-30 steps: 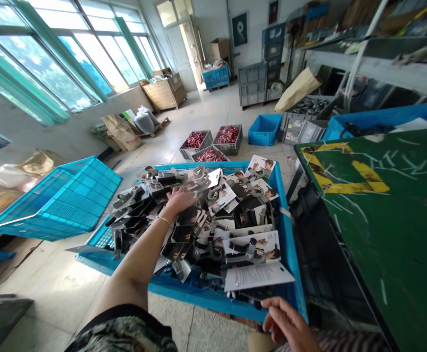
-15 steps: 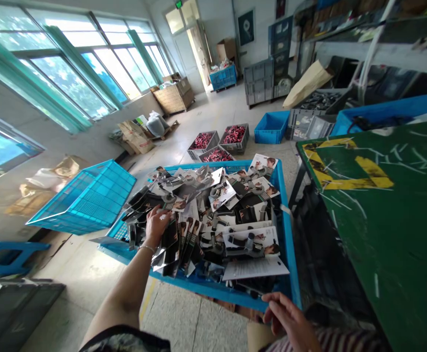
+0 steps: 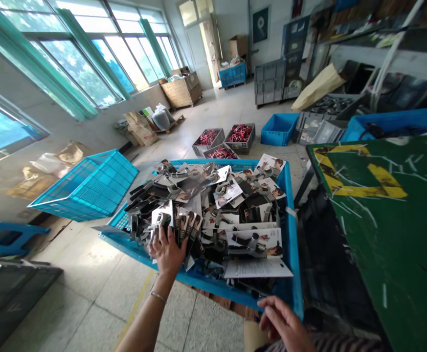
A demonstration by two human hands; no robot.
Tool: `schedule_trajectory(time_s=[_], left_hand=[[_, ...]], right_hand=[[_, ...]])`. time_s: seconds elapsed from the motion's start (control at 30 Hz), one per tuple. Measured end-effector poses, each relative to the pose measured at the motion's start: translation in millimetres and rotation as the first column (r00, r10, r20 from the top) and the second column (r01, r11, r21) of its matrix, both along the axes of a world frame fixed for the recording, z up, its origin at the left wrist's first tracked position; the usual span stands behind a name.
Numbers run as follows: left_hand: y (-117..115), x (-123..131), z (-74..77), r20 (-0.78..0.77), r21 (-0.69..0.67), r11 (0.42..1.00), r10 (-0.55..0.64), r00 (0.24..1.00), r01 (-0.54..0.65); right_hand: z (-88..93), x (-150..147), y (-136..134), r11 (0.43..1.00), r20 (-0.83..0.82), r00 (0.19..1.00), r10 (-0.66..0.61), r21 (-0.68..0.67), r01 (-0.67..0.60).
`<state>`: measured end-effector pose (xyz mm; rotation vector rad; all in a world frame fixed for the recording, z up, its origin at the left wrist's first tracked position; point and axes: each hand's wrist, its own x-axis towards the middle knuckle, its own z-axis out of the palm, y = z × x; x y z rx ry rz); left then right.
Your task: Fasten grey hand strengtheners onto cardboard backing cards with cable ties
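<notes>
Our left hand (image 3: 167,249) has come back from the far middle of the heap to the near left side of the blue crate (image 3: 291,210). A moment ago it was lying flat on top of the carded tool packs (image 3: 235,200). Now its fingers are spread wide and press against a bundle of cards (image 3: 178,222) that stands on edge, raked together out of the loose pile. We cannot tell if the thumb really closes around this bundle. The bundle stays inside the crate, close to its near wall.

Our right hand (image 3: 284,325) remains at the near right corner of the crate, with fingers loosely curled and nothing in them.

A white leaflet (image 3: 257,268) lies on top of the packs, just beside the bundle. Many packs overlap and lean on each other around it. The green tabletop (image 3: 400,230) is on the right, and a tilted empty blue crate (image 3: 88,186) on the left. Grey bins with red parts (image 3: 231,139) stand on the floor behind.
</notes>
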<state>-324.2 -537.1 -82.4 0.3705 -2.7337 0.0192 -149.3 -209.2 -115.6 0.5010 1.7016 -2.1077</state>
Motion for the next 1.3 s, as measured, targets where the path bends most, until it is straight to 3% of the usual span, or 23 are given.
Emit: schedule_trajectory(time_s=[0.13,0.27,0.37,0.43,0.47,0.53,0.6,0.63,0.67,0.7,0.87,1.0,1.1,1.17,1.3], left_hand=[[-31,-33,6.5,0.029,0.096,0.995,-0.03,0.999,0.028],[-49,-53,16.9,0.043,0.113,0.992,-0.063,0.997,0.058],[-26,-42,15.9,0.016,0.115,0.99,-0.082,0.996,0.08],[12,-23,5.4,-0.015,0.161,0.977,-0.143,0.99,0.143],[35,-11,-2.9,-0.045,0.245,0.944,-0.217,0.975,0.222],[82,12,-22.4,-0.049,0.493,0.779,-0.42,0.906,0.388],[118,30,-38.3,-0.027,0.573,0.683,-0.537,0.843,0.454],[129,34,-42.5,-0.037,0.659,0.601,-0.574,0.818,0.452],[136,34,-43.8,-0.035,0.683,0.579,-0.583,0.811,0.446],[138,31,-42.4,-0.034,0.702,0.563,-0.584,0.811,0.435],[134,6,-26.2,-0.049,0.702,0.56,-0.578,0.815,0.44],[150,12,-36.2,-0.027,0.665,0.558,-0.647,0.762,0.497],[155,20,-45.5,-0.047,0.658,0.577,-0.609,0.791,0.484],[149,20,-43.7,-0.07,0.654,0.588,-0.58,0.812,0.477],[112,5,-16.7,-0.106,0.603,0.654,-0.501,0.859,0.456]], right_hand=[[5.2,-1,-8,0.996,-0.02,0.996,0.09,-0.018,-0.09],[24.0,-7,-14,0.98,-0.103,0.977,0.189,-0.051,-0.195],[34.3,-10,-15,0.971,-0.207,0.951,0.23,-0.013,-0.238],[34.3,-14,-14,0.963,-0.334,0.906,0.259,0.162,-0.216],[32.3,-18,-13,0.936,-0.415,0.86,0.297,0.304,-0.177],[27.3,-32,-9,0.799,-0.529,0.722,0.446,0.599,-0.054],[24.9,-54,-5,0.593,-0.499,0.593,0.632,0.804,0.044],[25.6,-67,-3,0.503,-0.453,0.558,0.695,0.861,0.072],[27.3,-80,0,0.428,-0.406,0.539,0.738,0.899,0.092],[29.7,-93,2,0.401,-0.388,0.549,0.74,0.91,0.103],[32.6,-132,21,0.357,-0.38,0.703,0.601,0.915,0.189],[14.4,-133,39,0.335,-0.381,0.819,0.429,0.909,0.247],[0.9,-136,43,0.37,-0.359,0.868,0.344,0.901,0.226],[-1.6,-141,39,0.408,-0.352,0.882,0.314,0.889,0.209],[14.5,-152,19,0.499,-0.378,0.837,0.396,0.854,0.15]])
